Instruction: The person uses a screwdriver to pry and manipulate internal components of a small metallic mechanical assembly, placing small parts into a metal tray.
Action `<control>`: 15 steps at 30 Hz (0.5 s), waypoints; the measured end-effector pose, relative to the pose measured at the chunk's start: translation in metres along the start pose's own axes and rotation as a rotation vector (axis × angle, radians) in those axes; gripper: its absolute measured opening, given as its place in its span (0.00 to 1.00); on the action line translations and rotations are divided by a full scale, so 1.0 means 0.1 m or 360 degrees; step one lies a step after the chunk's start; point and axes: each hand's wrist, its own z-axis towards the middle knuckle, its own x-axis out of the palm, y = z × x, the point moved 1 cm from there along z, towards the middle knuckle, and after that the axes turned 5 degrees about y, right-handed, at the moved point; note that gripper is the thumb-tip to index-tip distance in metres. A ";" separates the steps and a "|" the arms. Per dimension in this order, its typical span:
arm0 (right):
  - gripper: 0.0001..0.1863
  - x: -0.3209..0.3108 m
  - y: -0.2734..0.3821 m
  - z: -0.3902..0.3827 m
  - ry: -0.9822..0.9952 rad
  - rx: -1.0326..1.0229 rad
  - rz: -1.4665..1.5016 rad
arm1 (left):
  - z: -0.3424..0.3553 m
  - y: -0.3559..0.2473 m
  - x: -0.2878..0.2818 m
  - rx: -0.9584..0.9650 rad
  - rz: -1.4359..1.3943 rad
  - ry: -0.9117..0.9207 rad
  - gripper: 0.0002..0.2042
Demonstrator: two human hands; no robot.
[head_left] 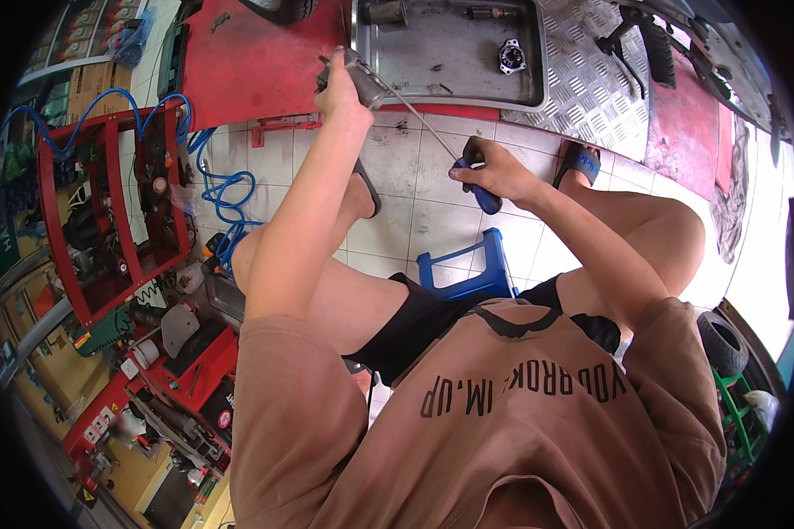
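Note:
My left hand (344,101) is closed around a dull metal cylindrical part (364,82), raised beside the left edge of a metal tray (487,84). My right hand (490,167) grips the blue-and-black handle of a screwdriver (430,127), whose long shaft reaches up to that part; whether its tip is inside cannot be made out. In the tray lie a round flanged metal piece (512,56), another cylinder (385,12) and several small pieces.
A red platform (238,70) and a checker plate (573,88) flank the tray. A blue stool (494,251) stands between my legs. A coiled blue hose (225,198), red rack (88,225) and tool cart are at left; a tire (723,342) at right.

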 end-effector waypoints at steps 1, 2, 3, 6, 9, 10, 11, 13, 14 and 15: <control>0.15 0.00 -0.01 0.01 -0.0005 0.0011 0.0008 | 0.03 0.01 -0.01 0.0015 -0.0008 -0.0002 0.33; 0.14 -0.01 -0.01 0.03 -0.0009 0.0022 0.0017 | 0.06 0.03 -0.02 0.0011 -0.0002 -0.0012 0.33; 0.14 -0.02 -0.02 0.05 -0.0015 0.0034 0.0024 | 0.06 0.03 -0.02 0.0006 0.0003 -0.0021 0.33; 0.14 -0.02 0.02 0.05 0.0048 0.0137 0.0507 | 0.07 0.03 -0.03 0.0009 0.0001 -0.0024 0.33; 0.14 -0.10 -0.06 0.08 0.0251 0.0077 0.0291 | 0.04 0.02 -0.01 0.0006 0.0008 -0.0006 0.33; 0.14 -0.08 -0.10 0.09 0.0180 0.0039 0.0233 | 0.02 0.01 0.00 0.0002 0.0015 0.0002 0.34; 0.15 -0.06 -0.15 0.10 0.0109 0.0002 0.0175 | -0.01 0.00 0.01 -0.0011 0.0019 0.0022 0.34; 0.16 0.00 -0.09 0.07 0.0046 -0.0025 0.0109 | -0.07 -0.03 0.01 -0.0033 0.0025 0.0047 0.34; 0.16 -0.01 -0.05 0.04 0.0047 -0.0013 0.0102 | -0.06 -0.02 0.01 -0.0022 0.0021 0.0042 0.34; 0.17 -0.01 0.01 0.01 0.0052 -0.0004 0.0093 | -0.04 -0.01 0.00 -0.0009 0.0016 0.0033 0.34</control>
